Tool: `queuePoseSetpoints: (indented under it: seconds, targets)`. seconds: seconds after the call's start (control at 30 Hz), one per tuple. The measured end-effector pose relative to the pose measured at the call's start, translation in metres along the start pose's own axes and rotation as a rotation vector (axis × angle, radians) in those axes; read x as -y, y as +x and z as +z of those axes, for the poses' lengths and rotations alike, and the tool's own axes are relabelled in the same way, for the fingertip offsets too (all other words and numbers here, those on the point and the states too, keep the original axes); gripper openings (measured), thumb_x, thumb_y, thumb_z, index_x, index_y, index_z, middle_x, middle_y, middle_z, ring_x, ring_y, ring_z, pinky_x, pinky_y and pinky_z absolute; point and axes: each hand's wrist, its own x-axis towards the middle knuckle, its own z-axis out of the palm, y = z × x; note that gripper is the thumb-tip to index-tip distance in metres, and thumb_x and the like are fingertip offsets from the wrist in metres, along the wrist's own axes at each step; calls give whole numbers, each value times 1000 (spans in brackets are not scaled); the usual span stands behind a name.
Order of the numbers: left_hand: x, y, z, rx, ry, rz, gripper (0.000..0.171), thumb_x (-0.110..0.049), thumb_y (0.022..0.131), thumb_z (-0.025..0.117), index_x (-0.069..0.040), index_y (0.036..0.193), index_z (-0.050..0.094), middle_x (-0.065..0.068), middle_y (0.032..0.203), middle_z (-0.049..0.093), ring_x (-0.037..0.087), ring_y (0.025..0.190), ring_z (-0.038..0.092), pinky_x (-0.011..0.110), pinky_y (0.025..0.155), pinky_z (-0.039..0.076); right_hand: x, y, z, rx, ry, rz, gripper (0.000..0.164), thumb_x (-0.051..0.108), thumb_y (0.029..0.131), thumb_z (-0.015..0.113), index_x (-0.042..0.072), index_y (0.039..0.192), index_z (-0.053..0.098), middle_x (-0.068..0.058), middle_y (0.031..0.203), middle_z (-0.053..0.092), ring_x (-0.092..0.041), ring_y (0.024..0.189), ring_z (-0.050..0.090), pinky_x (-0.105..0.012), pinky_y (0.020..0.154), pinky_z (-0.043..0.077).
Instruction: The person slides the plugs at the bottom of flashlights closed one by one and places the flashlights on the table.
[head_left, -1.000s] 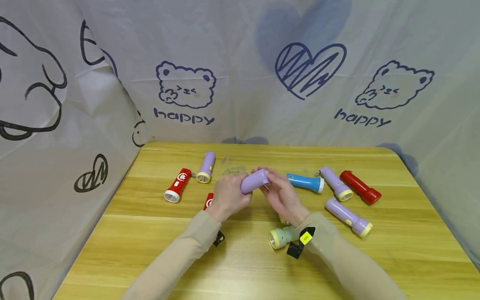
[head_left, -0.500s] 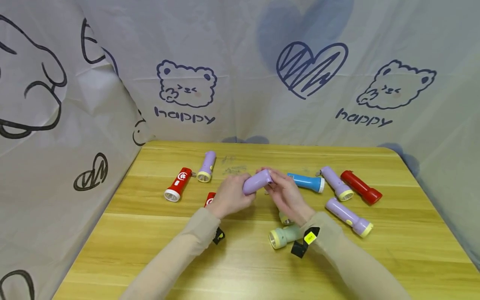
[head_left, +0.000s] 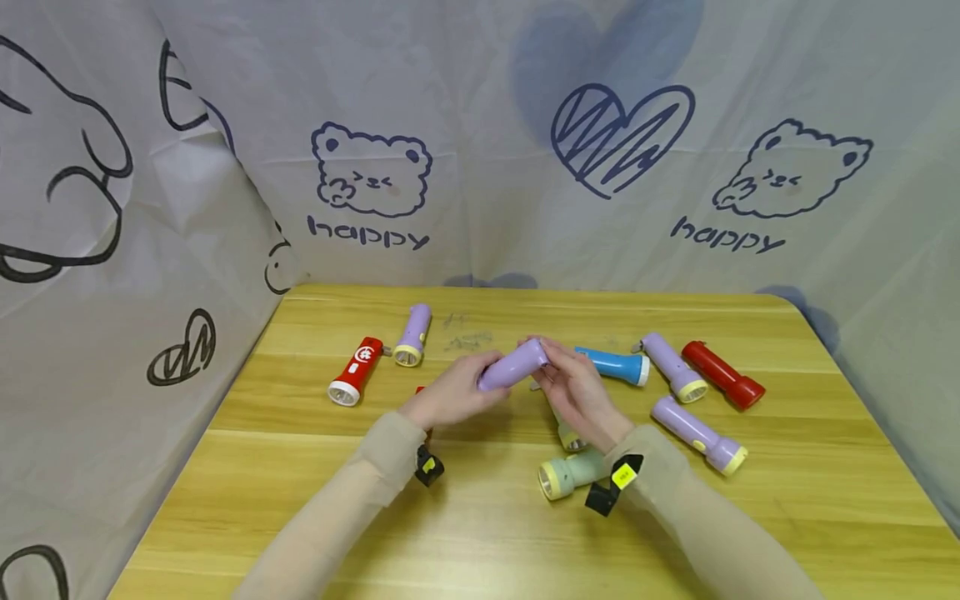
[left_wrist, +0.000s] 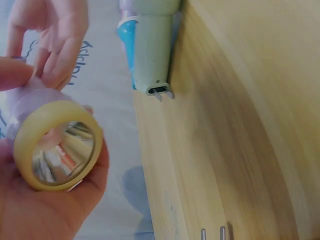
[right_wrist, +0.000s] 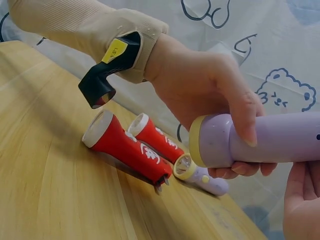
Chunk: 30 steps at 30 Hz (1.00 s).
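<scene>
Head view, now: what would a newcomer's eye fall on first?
Probably the glossy purple cylindrical flashlight, gripped by the left hand with the right hand at its end, mid-picture above the wooden table. Then the dark-blue heart drawn on the white cloth behind, and the all-red cylindrical flashlight at right.

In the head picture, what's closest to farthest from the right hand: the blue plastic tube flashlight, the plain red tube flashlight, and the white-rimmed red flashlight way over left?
From the right hand:
1. Blue plastic tube flashlight, just to its right.
2. Plain red plastic tube flashlight, farther right.
3. White-rimmed red plastic flashlight, far left.
</scene>
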Motion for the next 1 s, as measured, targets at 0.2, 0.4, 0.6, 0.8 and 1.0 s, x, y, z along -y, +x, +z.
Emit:
queuePoseSetpoints:
  seconds: [0.2, 0.4, 0.6, 0.8, 1.0]
  targets:
    - [3, -2, -6, 72, -54, -5, 43, -23, 94, 62, 0, 131, 57, 16, 115, 68, 19, 93, 62, 32, 83, 54, 0, -3, -1, 36, -4, 12, 21, 15, 104, 54, 13, 106, 75, 0, 114, 72, -11, 113, 66, -22, 102, 51]
    - [2, -6, -7, 137, -81, -36, 47, -27, 100, 54, -1, 140, 51, 16, 124, 65, 21, 104, 62, 37, 91, 54, -1, -4, -4, 22, 1, 18, 19, 17, 105, 54, 12, 109, 71, -2, 118, 70, -13, 113, 66, -23, 102, 51]
    - [0, -5, -4, 128, -58, -44, 47, -27, 103, 53, -3, 144, 47, 15, 127, 64, 22, 107, 62, 39, 94, 53, -1, -3, -4, 14, -15, 16, 24, 16, 107, 48, 13, 104, 72, 0, 112, 71, -12, 110, 67, -23, 99, 51]
    - [-1, -4, -3, 104, 8, 15, 42, -22, 103, 56, -3, 140, 50, 13, 122, 65, 20, 102, 61, 37, 92, 52, 1, -4, -6, 40, -11, 29, 27, 15, 106, 49, 14, 101, 75, 1, 113, 73, -11, 111, 66, -23, 101, 51]
    - [-1, -3, -1, 90, 49, 38, 40, -21, 103, 57, -4, 139, 52, 12, 121, 65, 19, 101, 62, 39, 93, 52, 4, -4, -6, 26, 6, 60, 26, 15, 107, 48, 13, 103, 73, 1, 114, 71, -12, 112, 64, -23, 103, 49]
